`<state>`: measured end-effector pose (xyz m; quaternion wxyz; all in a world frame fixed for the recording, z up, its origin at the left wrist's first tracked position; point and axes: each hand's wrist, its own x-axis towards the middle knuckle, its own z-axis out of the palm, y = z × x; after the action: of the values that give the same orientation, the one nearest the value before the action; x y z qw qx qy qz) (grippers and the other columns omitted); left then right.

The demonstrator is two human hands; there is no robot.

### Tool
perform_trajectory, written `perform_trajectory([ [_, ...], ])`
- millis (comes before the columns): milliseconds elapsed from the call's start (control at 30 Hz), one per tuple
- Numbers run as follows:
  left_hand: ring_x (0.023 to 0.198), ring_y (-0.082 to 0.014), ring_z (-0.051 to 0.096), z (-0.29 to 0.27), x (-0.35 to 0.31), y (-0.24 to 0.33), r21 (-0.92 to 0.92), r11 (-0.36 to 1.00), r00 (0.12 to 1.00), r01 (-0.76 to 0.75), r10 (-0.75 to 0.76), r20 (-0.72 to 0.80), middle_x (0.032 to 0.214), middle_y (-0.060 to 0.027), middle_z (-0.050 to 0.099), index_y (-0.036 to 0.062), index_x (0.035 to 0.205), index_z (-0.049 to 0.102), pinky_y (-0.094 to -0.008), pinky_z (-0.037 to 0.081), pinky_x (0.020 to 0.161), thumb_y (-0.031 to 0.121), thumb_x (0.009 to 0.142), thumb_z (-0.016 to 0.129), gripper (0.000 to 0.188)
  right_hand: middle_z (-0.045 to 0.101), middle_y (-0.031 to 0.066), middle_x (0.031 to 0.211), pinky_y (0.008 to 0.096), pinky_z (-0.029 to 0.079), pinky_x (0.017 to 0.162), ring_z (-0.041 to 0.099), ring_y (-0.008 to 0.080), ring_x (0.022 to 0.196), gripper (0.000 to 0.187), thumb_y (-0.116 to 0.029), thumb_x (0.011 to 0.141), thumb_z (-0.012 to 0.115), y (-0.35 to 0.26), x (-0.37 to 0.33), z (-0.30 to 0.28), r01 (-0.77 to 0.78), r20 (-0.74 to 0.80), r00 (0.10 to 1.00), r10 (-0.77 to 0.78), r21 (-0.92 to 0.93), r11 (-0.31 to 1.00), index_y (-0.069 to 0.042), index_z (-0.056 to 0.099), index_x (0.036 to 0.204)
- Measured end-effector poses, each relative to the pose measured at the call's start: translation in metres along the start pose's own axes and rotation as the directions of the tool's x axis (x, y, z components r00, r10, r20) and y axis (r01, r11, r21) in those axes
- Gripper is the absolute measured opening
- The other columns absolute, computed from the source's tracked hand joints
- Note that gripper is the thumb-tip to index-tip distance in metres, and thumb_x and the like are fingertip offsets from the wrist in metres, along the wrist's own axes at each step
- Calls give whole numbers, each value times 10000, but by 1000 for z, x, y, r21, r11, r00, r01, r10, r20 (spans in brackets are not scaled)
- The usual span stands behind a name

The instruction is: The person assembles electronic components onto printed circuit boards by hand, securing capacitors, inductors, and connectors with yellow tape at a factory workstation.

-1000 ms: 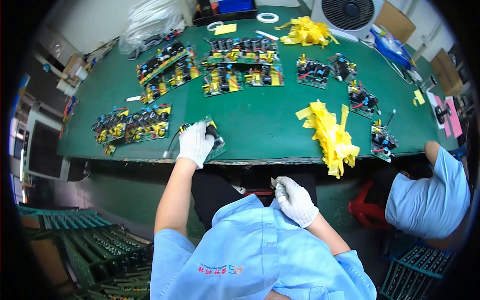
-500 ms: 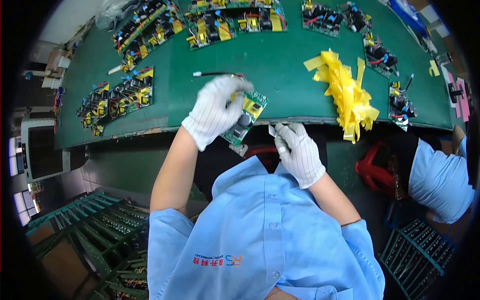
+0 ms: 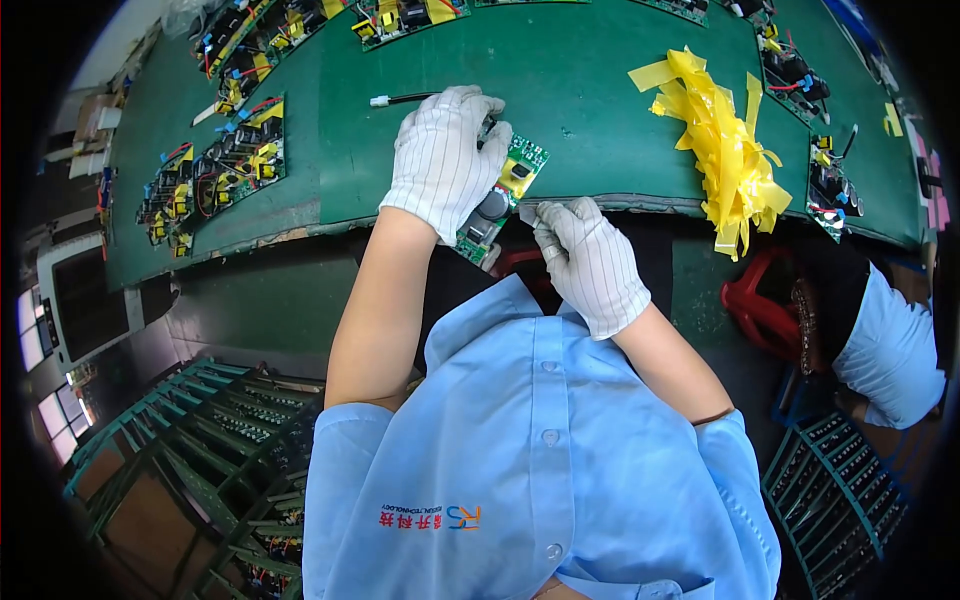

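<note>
My left hand (image 3: pixel 440 165), in a white striped glove, is closed over a green circuit board (image 3: pixel 492 206) at the table's front edge. The board carries yellow parts and dark round components. A black lead with a white plug (image 3: pixel 379 101) sticks out beyond that hand onto the table. My right hand (image 3: pixel 592 265), gloved alike, is closed in a pinch on a small pale flat piece (image 3: pixel 527 213). That piece is close to the board's right edge; whether it touches the board I cannot tell. Part of the board is hidden under my left hand.
A pile of yellow tape strips (image 3: pixel 735 160) lies on the green table (image 3: pixel 590 110) to the right, hanging over its edge. Several more boards (image 3: pixel 240 160) lie at left, back and right. Racks (image 3: pixel 225 430) stand below left. At right, another person (image 3: pixel 885 350) sits by a red stool (image 3: pixel 760 305).
The table and the things on it appear higher in the picture. My right hand with the pale piece has come closer to the board, which my left hand still holds.
</note>
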<state>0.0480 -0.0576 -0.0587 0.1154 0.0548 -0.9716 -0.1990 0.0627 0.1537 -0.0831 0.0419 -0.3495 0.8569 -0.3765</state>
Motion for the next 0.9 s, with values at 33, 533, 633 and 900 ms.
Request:
perform_trajectory([
  [33, 1157, -320, 587, 0, 0, 0, 10, 1000, 1000, 2, -2, 12, 1199, -121, 648, 98, 1100, 703, -462, 437, 1007, 299, 875, 628, 311, 610, 144, 963, 420, 528, 660, 640, 348, 833, 228, -114, 865, 651, -1, 1, -1, -10, 9, 1000, 10, 1, 1000, -71, 645, 1089],
  [533, 1146, -312, 593, 0, -2, -2, -22, 999, 999, 29, -29, 22, 1200, -114, 652, 98, 1097, 709, -455, 458, 993, 298, 883, 618, 307, 602, 122, 921, 429, 518, 585, 640, 327, 759, 206, -156, 851, 666, -14, -5, -6, -35, 93, 995, 30, 56, 998, -98, 670, 1049],
  [633, 1152, -301, 588, 2, 0, 0, 28, 999, 999, 28, -29, 28, 1196, -99, 652, 105, 1096, 708, -446, 453, 1000, 297, 886, 618, 299, 592, 117, 891, 424, 509, 545, 629, 320, 682, 168, -170, 861, 666, -24, -10, -2, -22, 190, 982, 4, 94, 995, -102, 682, 1014],
  [900, 1151, -283, 589, 7, 0, -2, 32, 999, 1000, 25, -25, -14, 1173, -79, 654, 115, 1083, 709, -437, 452, 1003, 298, 902, 610, 276, 571, 108, 869, 404, 505, 537, 621, 302, 664, 183, -163, 863, 663, -26, -14, 8, 30, 200, 979, -36, 31, 999, -99, 677, 1033],
])
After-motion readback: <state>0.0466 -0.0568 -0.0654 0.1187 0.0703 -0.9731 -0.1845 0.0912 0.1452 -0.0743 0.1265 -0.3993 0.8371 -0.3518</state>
